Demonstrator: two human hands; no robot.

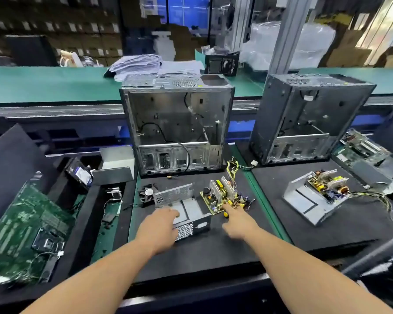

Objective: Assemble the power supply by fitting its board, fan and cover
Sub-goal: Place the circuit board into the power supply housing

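Green circuit board (30, 225) lies far left on black foam, a small black fan (147, 194) further along the mat. Next, the power supply's metal housing (186, 209), open-topped, perforated wall nearest the viewer. Left hand (159, 230) rests over its near left corner, fingers spread and fairly straight, gripping nothing that shows. Just beside the housing on its right sits the power supply board (222, 196) (heatsinks upright, coloured wires trailing behind). Right hand (238, 220) reaches to the board's near edge, forefinger extended and touching it; other fingers loosely curled, holding nothing. Behind stands an empty computer case (177, 125). Far right: a second case (309, 118) and another housing with board (320, 193).
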